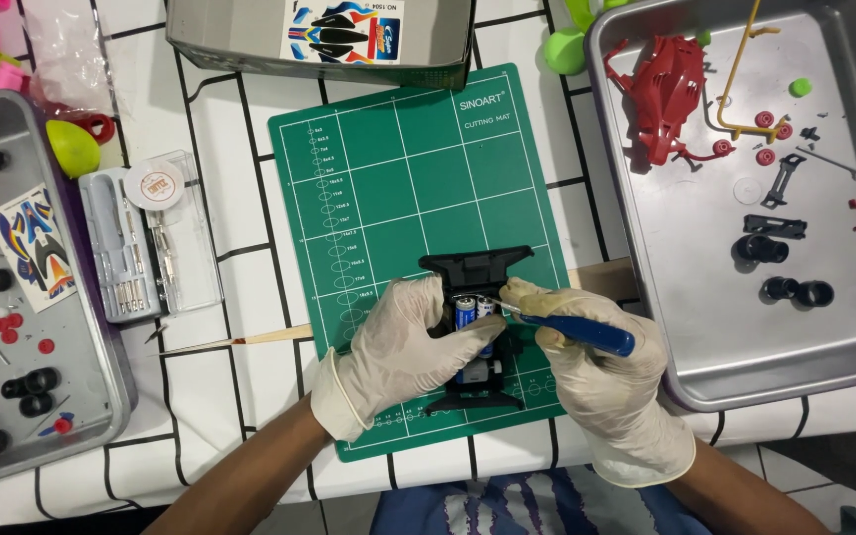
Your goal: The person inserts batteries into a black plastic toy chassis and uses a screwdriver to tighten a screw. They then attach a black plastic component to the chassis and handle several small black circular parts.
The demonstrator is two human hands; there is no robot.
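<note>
A black toy car chassis (pixel 475 266) lies on the green cutting mat (pixel 408 168), with blue and silver batteries (pixel 468 309) seated in its middle. My left hand (pixel 403 347), in a white glove, grips the chassis from the left side. My right hand (pixel 596 381), also gloved, holds a blue-handled screwdriver (pixel 587 334) whose metal tip points left at the batteries. The chassis's near end shows between my two hands.
A metal tray (pixel 844 337) on the right holds a red car body (pixel 668 94), black tyres and small parts. Another tray (pixel 116 396) on the left holds wheels and a sticker sheet. A clear screwdriver case (pixel 151 238), a wooden stick (pixel 250 339) and a box (pixel 250 45) lie nearby.
</note>
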